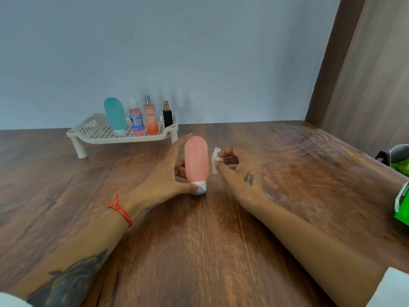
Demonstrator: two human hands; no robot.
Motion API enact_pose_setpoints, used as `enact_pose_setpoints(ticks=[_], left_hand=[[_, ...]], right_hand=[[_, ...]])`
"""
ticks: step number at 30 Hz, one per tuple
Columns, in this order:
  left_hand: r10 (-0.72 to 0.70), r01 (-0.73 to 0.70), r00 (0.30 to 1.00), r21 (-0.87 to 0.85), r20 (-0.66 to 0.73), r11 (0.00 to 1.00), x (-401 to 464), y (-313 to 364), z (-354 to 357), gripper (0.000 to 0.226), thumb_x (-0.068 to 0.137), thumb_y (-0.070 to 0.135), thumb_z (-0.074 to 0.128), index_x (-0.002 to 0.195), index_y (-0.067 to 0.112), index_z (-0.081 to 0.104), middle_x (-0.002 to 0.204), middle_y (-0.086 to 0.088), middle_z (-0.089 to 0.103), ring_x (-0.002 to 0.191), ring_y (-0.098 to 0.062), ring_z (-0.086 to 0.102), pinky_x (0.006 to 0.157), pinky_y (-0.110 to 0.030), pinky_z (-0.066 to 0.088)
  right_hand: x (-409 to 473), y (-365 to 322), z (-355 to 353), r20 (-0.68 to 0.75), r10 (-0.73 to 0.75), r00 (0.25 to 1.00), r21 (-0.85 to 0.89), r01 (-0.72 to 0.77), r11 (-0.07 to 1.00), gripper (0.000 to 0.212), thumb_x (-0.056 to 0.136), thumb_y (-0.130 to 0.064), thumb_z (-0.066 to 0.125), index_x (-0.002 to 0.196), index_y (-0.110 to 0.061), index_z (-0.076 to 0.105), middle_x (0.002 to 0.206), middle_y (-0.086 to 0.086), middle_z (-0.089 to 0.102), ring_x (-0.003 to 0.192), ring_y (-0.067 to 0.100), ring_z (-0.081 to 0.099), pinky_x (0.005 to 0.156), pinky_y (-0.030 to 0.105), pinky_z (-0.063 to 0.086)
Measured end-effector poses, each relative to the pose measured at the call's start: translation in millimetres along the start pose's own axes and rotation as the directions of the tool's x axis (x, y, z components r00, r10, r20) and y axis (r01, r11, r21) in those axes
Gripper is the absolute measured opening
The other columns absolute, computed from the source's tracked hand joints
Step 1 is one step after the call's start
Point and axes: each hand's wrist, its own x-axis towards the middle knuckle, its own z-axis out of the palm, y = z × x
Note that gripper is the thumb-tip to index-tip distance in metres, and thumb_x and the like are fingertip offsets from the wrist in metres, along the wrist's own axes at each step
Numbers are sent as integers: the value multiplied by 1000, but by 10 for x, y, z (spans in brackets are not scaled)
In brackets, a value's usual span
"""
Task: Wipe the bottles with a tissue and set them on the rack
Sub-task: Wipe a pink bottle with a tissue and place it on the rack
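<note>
Left hand [170, 173] grips pink plastic bottle [196, 161] upright on wooden desk [199, 240]; right hand [239, 171] pinches white tissue wad [216, 160] beside it. Behind: cream slotted rack [97, 131] carrying 4 bottles.

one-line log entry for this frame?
left hand: holds pink bottle upright on table | right hand: pinches tissue beside it | rack: four bottles

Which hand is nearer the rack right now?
Left. The left hand, gripping the pink bottle, sits just in front of the rack; the right hand, pinching the tissue, is farther right.
</note>
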Motion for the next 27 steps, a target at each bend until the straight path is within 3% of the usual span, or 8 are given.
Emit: enact_pose_setpoints(ticks=[3,6,9,13,17,20,23,27], left_hand=[[-29,30,999,-53,14,998,-2,-30,-2,112,62,15,86,135,60,12,144,-1,38,106,-11,59,90,-37,54],[-9,12,999,-99,31,995,-9,-23,2,111,64,7,83,136,55,14,136,2,42,103,-10,60,85,-30,56],[-17,20,1000,-105,26,994,-4,-17,0,112,65,6,83,137,55,14,139,-1,40,104,-11,60,85,-31,56],[1,-1,1000,-34,10,999,5,21,13,107,64,13,84,121,67,11,150,0,29,116,-15,51,83,-24,53],[0,1,1000,-16,19,1000,1,40,5,107,65,15,84,120,67,9,150,0,28,113,-11,51,82,-21,51],[3,-2,1000,-30,29,1000,-8,46,-1,107,64,14,84,120,69,11,145,1,34,105,-8,55,80,-22,53],[13,-9,999,-102,33,995,-17,34,4,109,63,5,84,127,64,18,135,-1,46,103,-17,63,85,-34,56],[22,-19,999,-99,27,995,-10,26,10,108,63,5,83,124,66,18,136,1,44,105,-15,60,83,-30,56]], right_hand=[[-59,-67,5,57,-303,951,-173,309,935,13,78,-7,66,85,-17,65,96,-1,63,82,8,58,66,11,47],[-117,-60,24,195,-493,848,-270,530,804,14,72,-6,68,82,-15,66,95,2,63,87,12,56,72,13,42],[-98,-45,49,137,-441,887,-208,461,862,12,75,-5,66,85,-13,66,96,2,63,86,8,53,73,7,38],[-24,-9,40,80,-125,989,-73,131,989,11,84,-10,63,93,-16,63,96,-6,60,82,3,55,71,13,49],[26,15,19,32,126,992,88,-128,988,14,86,-15,63,99,-20,62,97,-5,62,87,5,59,77,18,52],[-8,-49,34,-46,-79,996,-46,77,996,15,85,-13,64,100,-16,64,101,-2,63,82,2,56,70,5,46],[-61,-63,49,41,-416,908,-179,417,891,13,81,-7,65,92,-13,66,101,3,63,85,6,55,71,8,44],[-46,-46,58,61,-385,921,-167,389,906,14,83,-8,64,96,-14,66,104,3,63,87,8,56,73,13,45]])
